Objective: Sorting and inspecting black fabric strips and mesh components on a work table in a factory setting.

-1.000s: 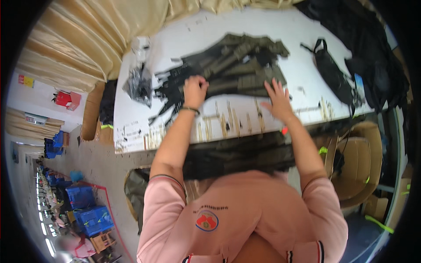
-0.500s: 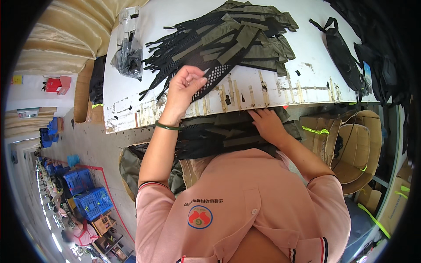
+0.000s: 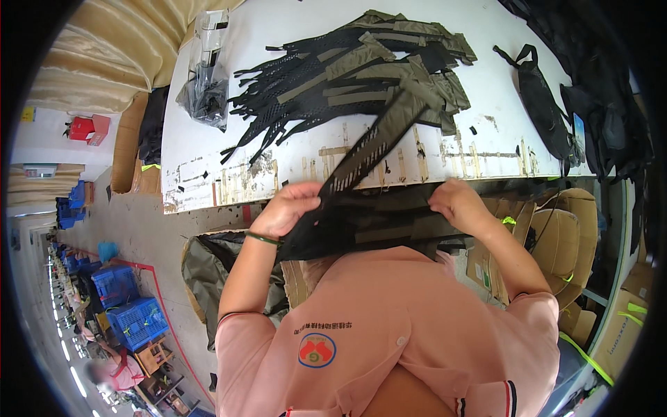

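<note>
My left hand point(image 3: 286, 208) is closed in a pinch on the narrow end of a black mesh strap with an olive fabric end point(image 3: 397, 119). This strap slants over the table edge, its olive end above the pile of similar straps point(image 3: 326, 80). Across my lap lies a stack of black and olive fabric strips point(image 3: 389, 226). At the right end of that stack, my right hand point(image 3: 460, 205) has its fingers pinched at the edge of a dark fabric strip; its fingertips partly hide what they grip.
The white table point(image 3: 278, 170) has worn tape along its near edge. A clear plastic bag point(image 3: 207, 94) lies at its left, a black pouch point(image 3: 538, 97) at its right. Cardboard boxes point(image 3: 566, 240) stand at my right, olive fabric point(image 3: 215, 271) at my left, blue crates point(image 3: 142, 323) farther off.
My left hand has come down toward my lap, drawing the mesh strap off the pile and past the table edge. My right hand has shifted right and its fingers have closed.
</note>
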A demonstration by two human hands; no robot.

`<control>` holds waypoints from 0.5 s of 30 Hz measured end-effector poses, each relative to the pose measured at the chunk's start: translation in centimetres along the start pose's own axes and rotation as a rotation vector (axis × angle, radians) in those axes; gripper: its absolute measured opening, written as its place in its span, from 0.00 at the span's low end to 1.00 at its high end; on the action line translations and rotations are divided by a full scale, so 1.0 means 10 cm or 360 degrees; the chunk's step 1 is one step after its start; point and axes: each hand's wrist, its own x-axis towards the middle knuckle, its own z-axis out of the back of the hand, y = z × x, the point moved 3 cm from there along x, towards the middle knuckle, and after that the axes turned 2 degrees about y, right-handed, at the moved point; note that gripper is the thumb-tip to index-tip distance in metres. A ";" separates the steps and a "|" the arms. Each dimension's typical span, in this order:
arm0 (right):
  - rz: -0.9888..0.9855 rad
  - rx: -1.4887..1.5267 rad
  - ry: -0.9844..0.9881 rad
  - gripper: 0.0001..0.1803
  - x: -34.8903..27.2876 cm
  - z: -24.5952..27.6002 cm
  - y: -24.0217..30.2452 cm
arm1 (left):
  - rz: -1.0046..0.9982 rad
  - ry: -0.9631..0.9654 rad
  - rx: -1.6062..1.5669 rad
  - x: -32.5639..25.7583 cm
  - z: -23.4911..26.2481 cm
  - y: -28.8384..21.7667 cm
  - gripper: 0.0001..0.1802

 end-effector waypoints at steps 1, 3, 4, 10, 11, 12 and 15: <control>-0.0074 0.0431 -0.0209 0.12 0.06 0.11 -0.01 | 0.0116 0.0086 -0.0013 -0.04 0.03 0.07 0.16; -0.0479 0.1028 -0.0187 0.17 0.31 0.13 0.01 | 0.0225 0.0168 -0.0019 -0.16 0.07 0.18 0.16; -0.0691 0.1827 -0.0119 0.18 0.42 0.09 0.01 | 0.0345 0.0251 -0.0045 -0.21 0.07 0.25 0.15; -0.0919 0.3006 -0.0556 0.22 0.83 -0.23 -0.01 | 0.0502 0.0191 0.0106 -0.31 0.11 0.38 0.14; -0.0927 0.2995 -0.0663 0.23 0.89 -0.21 0.03 | 0.0486 0.0154 0.0100 -0.36 0.15 0.37 0.14; -0.0904 0.3051 -0.0701 0.24 0.92 -0.23 0.02 | 0.0493 0.0233 0.0176 -0.40 0.17 0.38 0.14; -0.0868 0.2665 -0.0873 0.23 1.03 -0.27 -0.11 | 0.0503 0.0329 0.0398 -0.48 0.28 0.41 0.15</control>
